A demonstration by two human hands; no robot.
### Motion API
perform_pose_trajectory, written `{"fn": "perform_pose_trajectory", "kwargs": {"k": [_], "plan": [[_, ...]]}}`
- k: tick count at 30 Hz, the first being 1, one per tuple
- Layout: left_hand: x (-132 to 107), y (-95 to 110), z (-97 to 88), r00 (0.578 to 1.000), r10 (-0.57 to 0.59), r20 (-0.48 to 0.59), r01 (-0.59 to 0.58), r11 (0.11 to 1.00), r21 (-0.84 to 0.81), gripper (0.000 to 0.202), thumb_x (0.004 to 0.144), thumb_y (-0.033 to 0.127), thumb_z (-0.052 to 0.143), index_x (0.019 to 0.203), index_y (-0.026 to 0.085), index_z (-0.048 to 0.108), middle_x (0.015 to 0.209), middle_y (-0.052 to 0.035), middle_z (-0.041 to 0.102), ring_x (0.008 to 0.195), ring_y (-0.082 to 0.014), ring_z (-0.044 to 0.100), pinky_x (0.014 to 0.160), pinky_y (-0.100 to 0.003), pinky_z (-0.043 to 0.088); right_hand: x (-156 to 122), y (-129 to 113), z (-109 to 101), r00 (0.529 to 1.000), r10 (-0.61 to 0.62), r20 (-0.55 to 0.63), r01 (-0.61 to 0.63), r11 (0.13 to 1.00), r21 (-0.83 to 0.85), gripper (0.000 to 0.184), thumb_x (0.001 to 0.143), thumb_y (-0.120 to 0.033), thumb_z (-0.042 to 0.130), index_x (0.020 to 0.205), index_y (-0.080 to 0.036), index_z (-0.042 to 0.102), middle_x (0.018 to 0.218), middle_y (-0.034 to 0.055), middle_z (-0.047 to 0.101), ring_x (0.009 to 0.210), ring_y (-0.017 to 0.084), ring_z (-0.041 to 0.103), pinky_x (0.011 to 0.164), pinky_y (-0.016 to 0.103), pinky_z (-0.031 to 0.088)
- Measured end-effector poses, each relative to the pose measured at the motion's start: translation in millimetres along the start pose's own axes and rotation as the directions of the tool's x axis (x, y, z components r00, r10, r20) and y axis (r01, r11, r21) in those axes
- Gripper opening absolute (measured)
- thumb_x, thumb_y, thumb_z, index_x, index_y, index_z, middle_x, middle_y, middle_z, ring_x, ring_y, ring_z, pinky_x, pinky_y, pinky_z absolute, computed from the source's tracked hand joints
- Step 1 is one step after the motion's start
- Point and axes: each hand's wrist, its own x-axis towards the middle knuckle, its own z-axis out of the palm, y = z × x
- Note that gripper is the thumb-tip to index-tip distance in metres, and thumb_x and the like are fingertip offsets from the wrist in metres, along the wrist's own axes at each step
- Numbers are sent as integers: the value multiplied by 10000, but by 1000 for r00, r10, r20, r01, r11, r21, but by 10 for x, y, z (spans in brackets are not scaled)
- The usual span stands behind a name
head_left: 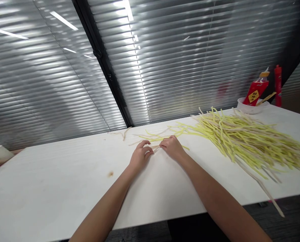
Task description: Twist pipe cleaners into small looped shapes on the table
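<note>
Both hands work over the white table, holding a short beige pipe cleaner (156, 147) between them. My left hand (140, 155) pinches one end between thumb and fingertips, its index finger curled above. Close beside it, my right hand (172, 147) has its fingers closed on the other end. Just beyond the hands lie a few loose yellow pipe cleaners (155, 138). To the right spreads a large heap of yellow and beige pipe cleaners (250, 137). The exact grip of each fingertip is too small to make out.
At the far right, a red-labelled bottle (257, 89) leans in a clear plastic bowl (250, 109), with a red tube (278, 85) behind. A bent beige strand (125, 133) lies near the back edge. Glass with blinds (177, 67) borders the white table (64, 188).
</note>
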Motion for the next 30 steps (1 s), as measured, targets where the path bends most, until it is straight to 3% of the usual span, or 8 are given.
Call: {"fn": "perform_pose_trajectory", "kwargs": {"k": [4, 13, 20, 24, 27, 30], "plan": [[1, 0, -9, 999, -2, 46, -1, 998, 63, 178, 797, 257, 520, 726, 227, 681, 1086, -72, 555, 979, -249, 554, 847, -379, 433, -6, 10, 5, 1000, -12, 9, 12, 1000, 0, 142, 830, -163, 560, 776, -199, 686, 769, 13, 685, 729, 118, 579, 762, 287, 272], [-35, -14, 16, 999, -31, -37, 39, 969, 244, 203, 841, 267, 453, 851, 228, 652, 1075, -65, 561, 979, -219, 547, 829, -354, 451, -20, 47, -4, 999, -44, -9, 45, 992, 114, 111, 824, -219, 595, 809, -212, 704, 791, 14, 705, 757, 136, 612, 738, 274, 334], [-25, 5, 12, 998, -51, -47, 63, 953, 295, 288, 880, 282, 392, 990, 204, 646, 1061, -61, 630, 1012, -215, 555, 865, -338, 446, -26, 36, 80, 994, -20, -112, 57, 939, 338, 115, 801, -202, 613, 846, -214, 718, 817, 16, 714, 744, 138, 636, 723, 243, 442], [-28, 39, 25, 995, -93, -32, 97, 978, 185, 353, 894, 340, 369, 1093, 207, 628, 1116, -53, 635, 1058, -214, 550, 908, -339, 426, -24, 12, 74, 987, 24, -158, 41, 917, 396, 113, 796, -229, 622, 845, -220, 723, 792, 25, 705, 709, 144, 630, 693, 254, 463], [-12, 32, 33, 982, -182, -39, 182, 983, -13, 384, 884, 384, 387, 1112, 187, 625, 1124, -63, 640, 1041, -211, 564, 879, -329, 439, -17, -3, 55, 980, 35, -195, 57, 894, 445, 112, 792, -233, 631, 849, -208, 724, 778, 31, 698, 688, 138, 620, 676, 249, 465], [20, -10, 38, 953, -301, -28, 290, 935, -204, 400, 847, 424, 447, 1076, 163, 646, 1068, -74, 665, 975, -215, 593, 826, -321, 457, -9, -9, 45, 974, 57, -217, 56, 875, 482, 106, 787, -237, 637, 841, -208, 724, 769, 29, 694, 679, 136, 614, 668, 252, 464]]}}
